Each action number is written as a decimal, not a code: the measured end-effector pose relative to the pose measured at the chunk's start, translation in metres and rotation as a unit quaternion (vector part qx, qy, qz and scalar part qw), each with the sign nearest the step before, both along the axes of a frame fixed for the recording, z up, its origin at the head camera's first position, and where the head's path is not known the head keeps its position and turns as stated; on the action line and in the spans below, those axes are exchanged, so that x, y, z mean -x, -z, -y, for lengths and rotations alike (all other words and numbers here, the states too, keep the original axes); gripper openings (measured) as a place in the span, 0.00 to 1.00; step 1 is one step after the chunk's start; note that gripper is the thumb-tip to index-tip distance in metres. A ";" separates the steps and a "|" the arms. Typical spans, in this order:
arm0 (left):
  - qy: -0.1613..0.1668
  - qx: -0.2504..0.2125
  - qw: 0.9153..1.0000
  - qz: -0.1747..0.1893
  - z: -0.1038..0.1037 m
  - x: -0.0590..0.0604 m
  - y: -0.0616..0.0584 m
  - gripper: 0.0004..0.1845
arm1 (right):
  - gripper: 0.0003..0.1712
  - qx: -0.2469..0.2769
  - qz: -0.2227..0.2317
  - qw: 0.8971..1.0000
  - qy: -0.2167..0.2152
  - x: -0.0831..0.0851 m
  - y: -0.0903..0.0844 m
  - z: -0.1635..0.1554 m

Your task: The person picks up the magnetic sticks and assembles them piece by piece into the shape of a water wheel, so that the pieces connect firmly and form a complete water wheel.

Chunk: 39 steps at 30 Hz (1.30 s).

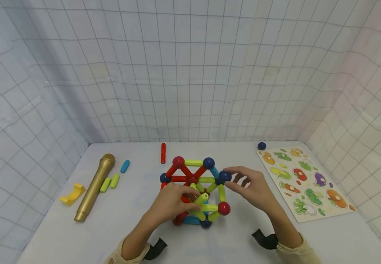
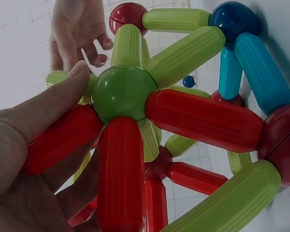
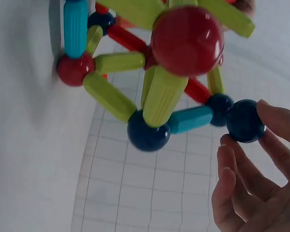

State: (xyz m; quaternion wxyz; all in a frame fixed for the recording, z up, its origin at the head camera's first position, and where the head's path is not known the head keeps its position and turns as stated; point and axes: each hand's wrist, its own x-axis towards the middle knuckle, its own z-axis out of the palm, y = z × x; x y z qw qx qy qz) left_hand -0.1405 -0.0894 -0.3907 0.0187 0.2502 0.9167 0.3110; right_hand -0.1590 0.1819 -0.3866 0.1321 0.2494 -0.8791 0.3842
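Observation:
A frame of magnetic sticks and balls in red, lime green and blue stands on the white table. My left hand grips it at the near left side. In the left wrist view the thumb lies beside a green ball, with the other fingers behind a red stick. Between thumb and fingertips, my right hand pinches a dark blue ball at the frame's right side. That ball appears right against another dark blue ball of the frame; whether they touch I cannot tell.
Left on the table lie a gold microphone, a yellow curved piece, lime sticks and a blue stick. Behind the frame lies a red stick. At the right is a vegetable puzzle board, a dark blue ball by its corner.

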 end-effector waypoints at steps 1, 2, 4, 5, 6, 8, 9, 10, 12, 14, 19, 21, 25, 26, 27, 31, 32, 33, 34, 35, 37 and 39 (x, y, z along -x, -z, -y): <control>0.000 -0.002 1.000 0.001 0.000 0.001 0.000 0.17 | 0.20 0.007 -0.008 1.000 -0.024 -0.003 0.000 0.003; 0.001 -0.004 1.000 0.002 0.000 0.001 0.000 0.16 | 0.20 0.013 -0.014 0.999 -0.045 -0.005 0.000 0.007; 0.001 -0.006 1.000 0.005 0.000 0.002 0.001 0.16 | 0.20 0.020 -0.027 0.997 -0.076 -0.009 0.000 0.011; 0.001 -0.008 1.000 0.005 -0.001 0.003 0.002 0.16 | 0.20 0.022 -0.035 0.995 -0.089 -0.011 0.000 0.013; 0.002 -0.009 1.000 0.005 -0.001 0.003 0.003 0.16 | 0.20 0.022 -0.042 0.994 -0.100 -0.012 0.000 0.015; 0.002 -0.008 1.000 0.004 -0.001 0.003 0.005 0.16 | 0.21 0.023 -0.046 0.992 -0.118 -0.016 0.001 0.019; 0.002 -0.008 1.000 0.004 -0.001 0.002 0.005 0.16 | 0.21 0.021 -0.045 0.991 -0.127 -0.018 0.001 0.021; 0.003 -0.009 1.000 0.003 -0.001 0.002 0.006 0.16 | 0.21 0.021 -0.044 0.989 -0.138 -0.020 0.001 0.023; 0.003 -0.011 1.000 0.002 -0.001 0.002 0.007 0.15 | 0.22 0.018 -0.037 0.988 -0.151 -0.023 0.001 0.026; 0.006 -0.014 1.000 0.002 0.000 0.002 0.007 0.15 | 0.22 0.016 -0.030 0.987 -0.155 -0.025 0.001 0.029; 0.046 -0.038 0.997 0.043 0.009 0.007 0.004 0.16 | 0.22 0.020 -0.024 0.987 -0.156 -0.026 0.000 0.030; 0.071 -0.051 0.994 0.072 0.017 0.009 0.002 0.18 | 0.22 0.020 -0.023 0.986 -0.161 -0.025 0.000 0.030; 0.096 -0.071 0.987 0.111 0.034 0.016 0.000 0.18 | 0.23 0.013 -0.019 0.986 -0.166 -0.025 -0.002 0.028; 0.097 -0.076 0.986 0.116 0.037 0.018 0.000 0.17 | 0.24 0.010 -0.022 0.985 -0.169 -0.025 -0.003 0.026; 0.097 -0.080 0.985 0.121 0.039 0.019 0.000 0.16 | 0.24 0.007 -0.017 0.986 -0.168 -0.025 -0.004 0.025; 0.096 -0.099 0.980 0.141 0.044 0.023 0.001 0.13 | 0.26 0.011 -0.004 0.985 -0.174 -0.018 -0.009 0.016; 0.096 -0.103 0.979 0.146 0.044 0.024 0.001 0.13 | 0.26 0.012 -0.002 0.986 -0.167 -0.014 -0.010 0.011; 0.097 -0.106 0.978 0.151 0.044 0.024 0.002 0.13 | 0.26 0.014 0.003 0.988 -0.154 -0.009 -0.011 0.006; 0.097 -0.109 0.977 0.154 0.044 0.024 0.003 0.12 | 0.24 0.012 0.007 0.991 -0.132 -0.002 -0.013 0.000; 0.097 -0.110 0.977 0.157 0.043 0.025 0.004 0.13 | 0.22 0.005 0.014 0.995 -0.098 0.008 -0.014 -0.007; 0.098 -0.110 0.976 0.160 0.042 0.025 0.006 0.13 | 0.19 -0.024 0.030 0.999 -0.015 0.038 -0.013 -0.022; 0.100 -0.108 0.976 0.164 0.041 0.025 0.007 0.13 | 0.18 -0.065 0.049 0.994 0.077 0.073 -0.007 -0.040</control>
